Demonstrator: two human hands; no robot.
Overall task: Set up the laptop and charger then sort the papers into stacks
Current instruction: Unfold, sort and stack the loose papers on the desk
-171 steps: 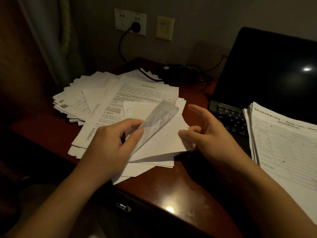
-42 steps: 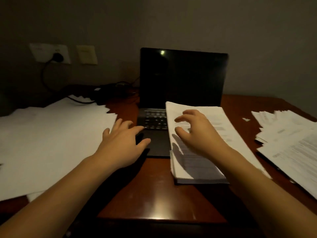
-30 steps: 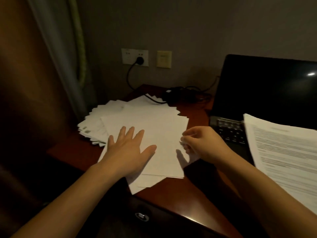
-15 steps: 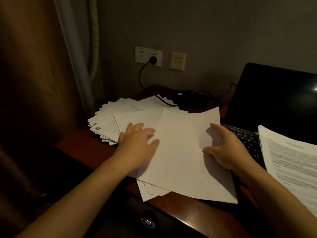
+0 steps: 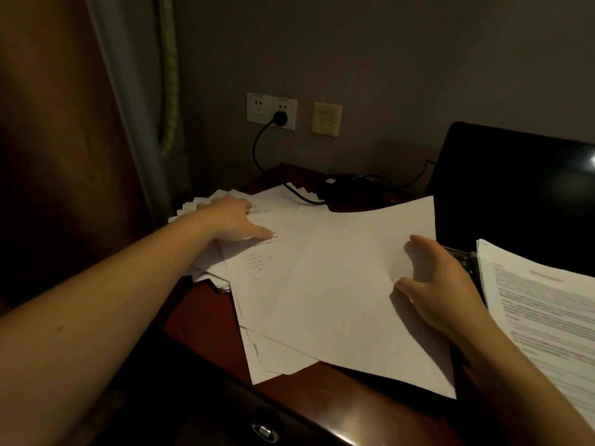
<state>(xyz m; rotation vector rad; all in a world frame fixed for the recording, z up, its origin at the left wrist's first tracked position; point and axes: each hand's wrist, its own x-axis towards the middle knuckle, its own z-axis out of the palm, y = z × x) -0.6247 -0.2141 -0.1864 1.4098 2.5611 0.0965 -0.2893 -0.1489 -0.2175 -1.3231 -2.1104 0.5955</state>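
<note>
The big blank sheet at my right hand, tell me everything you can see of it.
The blank sheet is plain white paper, unprinted on the side showing and unfolded. It sits skewed over the loose pile, far corner toward the laptop, and casts a shadow on the red-brown desk, so it looks partly lifted. The right hand holds its right edge.

A single wide-angle view from the person's head sits close above the near edge of the tabletop (image 5: 199, 317), facing forward and down, turned toward its left end. Both forearms enter from the bottom corners. The sheet (image 5: 347, 284) fills the centre, the wall socket (image 5: 272, 111) lies ahead, and the right edge cuts the laptop (image 5: 515, 194).
</note>
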